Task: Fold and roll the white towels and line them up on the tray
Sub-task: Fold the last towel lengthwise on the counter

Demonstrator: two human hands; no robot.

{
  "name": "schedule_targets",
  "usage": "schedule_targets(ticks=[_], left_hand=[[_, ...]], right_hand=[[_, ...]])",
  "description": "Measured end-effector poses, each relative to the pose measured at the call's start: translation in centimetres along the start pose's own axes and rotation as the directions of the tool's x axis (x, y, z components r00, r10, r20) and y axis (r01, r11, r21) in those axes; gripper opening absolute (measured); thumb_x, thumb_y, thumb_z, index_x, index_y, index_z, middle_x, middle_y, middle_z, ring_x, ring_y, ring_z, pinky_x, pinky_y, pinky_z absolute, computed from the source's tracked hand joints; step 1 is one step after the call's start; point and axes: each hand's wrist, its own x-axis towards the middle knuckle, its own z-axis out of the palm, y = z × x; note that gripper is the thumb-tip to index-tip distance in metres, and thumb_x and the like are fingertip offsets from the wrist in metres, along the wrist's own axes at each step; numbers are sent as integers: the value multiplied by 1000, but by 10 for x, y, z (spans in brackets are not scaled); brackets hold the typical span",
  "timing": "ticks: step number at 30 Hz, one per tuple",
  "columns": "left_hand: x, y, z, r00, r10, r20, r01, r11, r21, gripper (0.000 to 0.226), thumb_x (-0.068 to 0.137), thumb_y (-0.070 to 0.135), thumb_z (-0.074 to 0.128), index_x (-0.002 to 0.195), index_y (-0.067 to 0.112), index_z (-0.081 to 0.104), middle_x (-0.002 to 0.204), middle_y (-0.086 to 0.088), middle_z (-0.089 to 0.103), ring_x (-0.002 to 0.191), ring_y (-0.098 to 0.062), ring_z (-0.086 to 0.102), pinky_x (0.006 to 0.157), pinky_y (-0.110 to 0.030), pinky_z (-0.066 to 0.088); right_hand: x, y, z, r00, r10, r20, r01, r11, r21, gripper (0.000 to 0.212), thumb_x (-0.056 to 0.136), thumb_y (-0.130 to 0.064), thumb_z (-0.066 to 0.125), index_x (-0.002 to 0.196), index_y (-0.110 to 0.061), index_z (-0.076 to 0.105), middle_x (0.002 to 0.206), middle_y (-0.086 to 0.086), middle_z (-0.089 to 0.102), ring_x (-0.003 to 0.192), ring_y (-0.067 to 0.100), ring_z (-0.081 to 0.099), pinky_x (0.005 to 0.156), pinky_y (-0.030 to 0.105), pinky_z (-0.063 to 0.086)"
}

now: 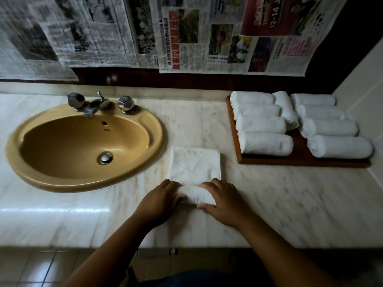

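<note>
The bare left forearm (116, 243) and bare right forearm (275, 241) rise from the near edge and angle toward each other, ending in the left hand (162, 201) and right hand (224, 200), which lie palm-down side by side. Each hand curls over one end of a half-rolled white cloth towel (195, 194). The right thumb presses along the roll's near side.

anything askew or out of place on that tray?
Yes. One rolled towel on the tray lies crosswise between the two columns, while the other eight lie parallel. Its near end looks looser. Nothing spilled or damaged shows. The left hand and right hand grip a half-rolled towel; nothing odd there.
</note>
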Motion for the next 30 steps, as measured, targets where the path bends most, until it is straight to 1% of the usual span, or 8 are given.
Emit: schedule_targets(ticks=[8,13,15,18,21,25,28,30], left_hand=[[-36,20,21,965,33,-260,25,976,215,49,93,38,48,139,22,53,140,-15,42,123,-37,41,99,-52,39],[-46,39,25,811,-492,-317,373,852,-368,45,92,55,44,134,40,43,134,6,28,127,-17,30,106,-52,38],[-48,40,25,804,-518,-293,402,836,-374,63,86,66,46,141,40,33,138,9,21,131,-20,28,110,-48,35],[-42,41,23,814,-533,-229,426,817,-389,78,83,67,54,147,36,22,140,12,12,131,-31,38,109,-51,40],[-34,42,19,826,-541,-160,440,794,-419,79,85,59,61,147,33,19,140,14,8,127,-37,43,103,-52,47],[-24,47,18,823,-533,-198,458,828,-323,78,84,59,62,145,31,22,142,4,12,128,-35,40,107,-46,43],[-24,52,22,816,-499,-293,449,865,-225,77,85,65,52,147,27,27,143,-1,16,132,-29,30,109,-44,32],[-24,54,25,836,-446,-320,425,895,-136,71,87,65,47,145,28,30,148,-4,14,138,-29,19,113,-44,23]], right_hand=[[-12,-14,1,995,83,62,-89,991,99,65,88,-66,55,140,-27,50,130,-5,52,118,18,51,96,33,47],[-34,-55,-2,938,105,330,-266,828,493,63,101,-40,51,158,-27,26,159,-11,30,145,5,28,120,27,26],[-32,-58,-5,915,52,399,-283,789,545,56,103,-25,53,156,-26,34,156,-12,36,142,1,33,119,22,26],[-13,-48,-11,969,220,114,-245,770,589,35,98,-17,59,132,-19,63,130,-3,63,117,8,59,104,37,50],[22,-24,-14,894,391,-220,-332,906,263,55,90,-28,67,142,-17,52,141,9,51,128,28,50,106,47,45],[61,8,-32,702,681,208,-704,707,63,92,84,-54,71,157,-24,25,157,8,35,140,34,38,113,48,35],[69,9,-48,836,471,280,-528,829,184,65,78,-44,81,134,-19,59,129,2,65,114,22,62,98,38,49],[64,-6,-57,874,274,401,-453,758,469,53,77,-43,84,117,-11,71,110,3,72,99,15,67,85,28,53]])
